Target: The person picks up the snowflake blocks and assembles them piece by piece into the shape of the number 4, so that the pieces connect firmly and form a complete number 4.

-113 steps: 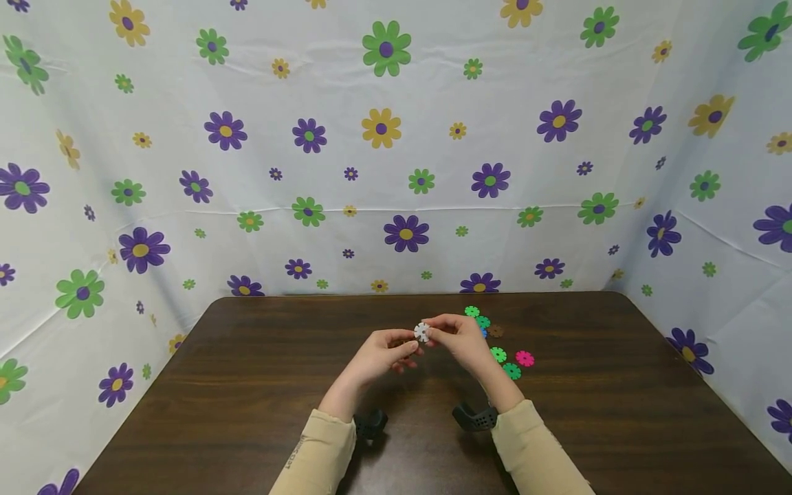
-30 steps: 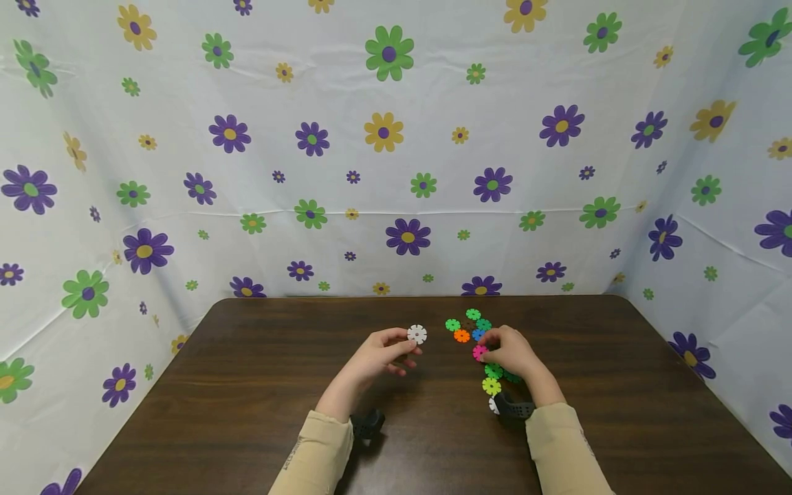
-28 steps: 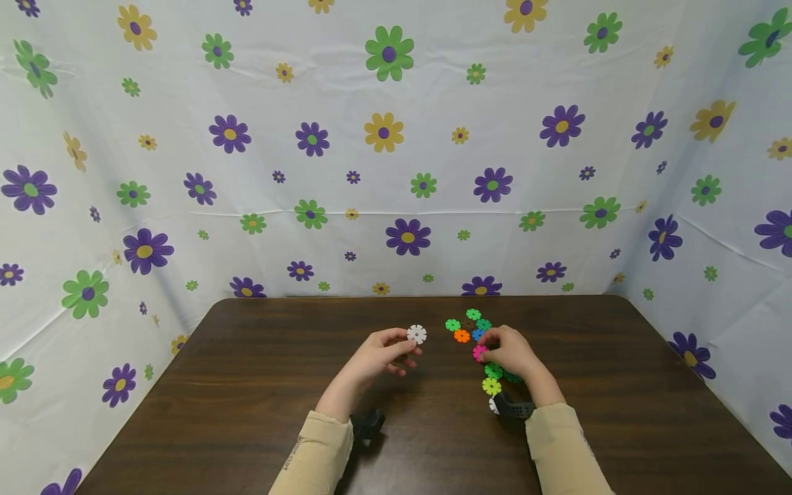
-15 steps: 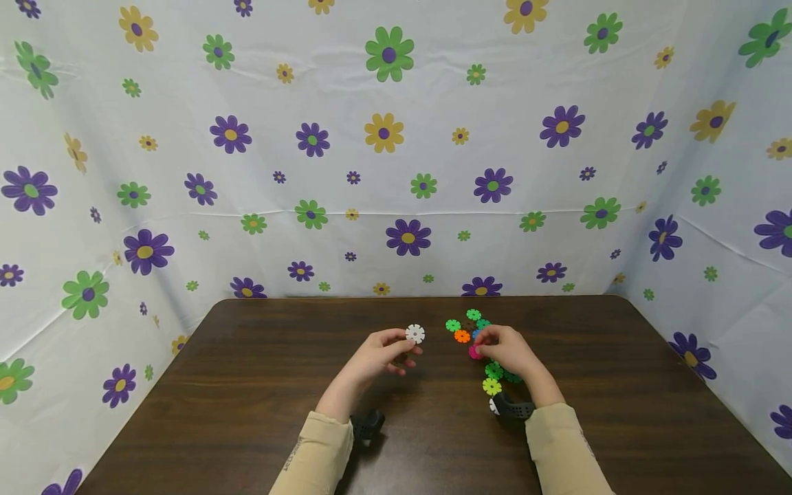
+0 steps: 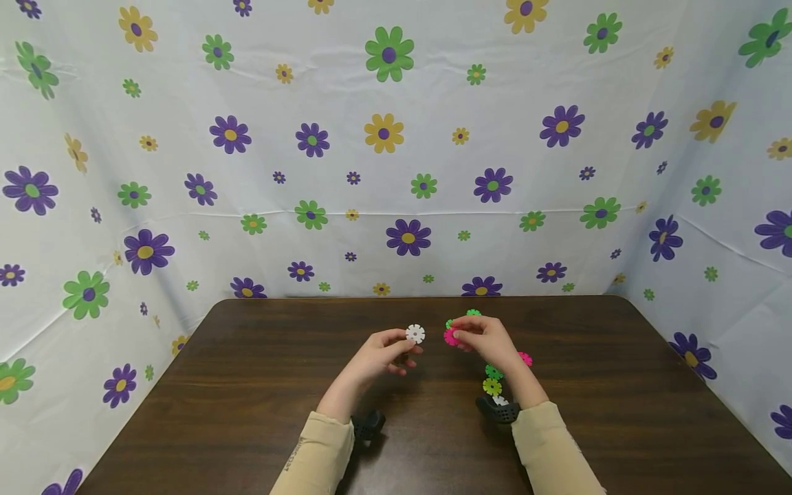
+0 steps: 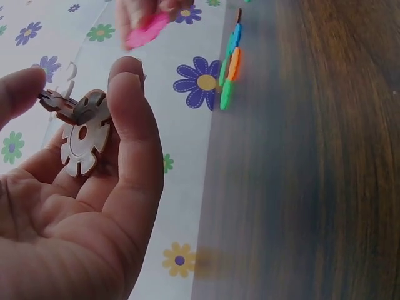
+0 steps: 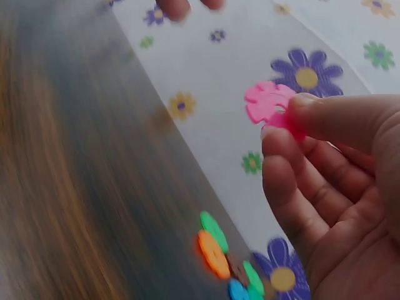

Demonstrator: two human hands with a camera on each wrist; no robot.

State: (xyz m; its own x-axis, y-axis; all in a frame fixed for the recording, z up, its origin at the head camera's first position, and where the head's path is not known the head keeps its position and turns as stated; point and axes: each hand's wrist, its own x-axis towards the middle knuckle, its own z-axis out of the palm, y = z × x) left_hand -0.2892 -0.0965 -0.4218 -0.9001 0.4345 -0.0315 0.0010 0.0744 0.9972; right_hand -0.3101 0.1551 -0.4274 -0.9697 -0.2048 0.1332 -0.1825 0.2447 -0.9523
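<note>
My left hand (image 5: 380,356) pinches a white notched interlocking disc (image 5: 415,334) above the table, thumb in front. In the left wrist view, the white disc (image 6: 84,147) has at least one similar slotted disc (image 6: 57,105) joined to it at an angle; thumb and fingers partly cover them. To the right, my right hand (image 5: 489,340) holds a pink interlocking disc (image 5: 450,337) between thumb and fingertips. The right wrist view shows this pink disc (image 7: 269,103) raised off the table. A small gap separates the pink disc from the white one.
Behind and below my right hand lie loose discs: an orange one (image 7: 214,254), a brown one (image 7: 237,269), a blue one (image 7: 238,290) and green ones. Near my right forearm are another pink disc (image 5: 525,359), a green (image 5: 493,372), a yellow (image 5: 492,386) and a white one (image 5: 500,400). A flowered cloth (image 5: 334,240) hangs behind the table.
My hands were together at the white disc earliest on. My right hand then reached right, pinched a pink disc from the table and lifted it leftward. My left hand has stayed nearly still.
</note>
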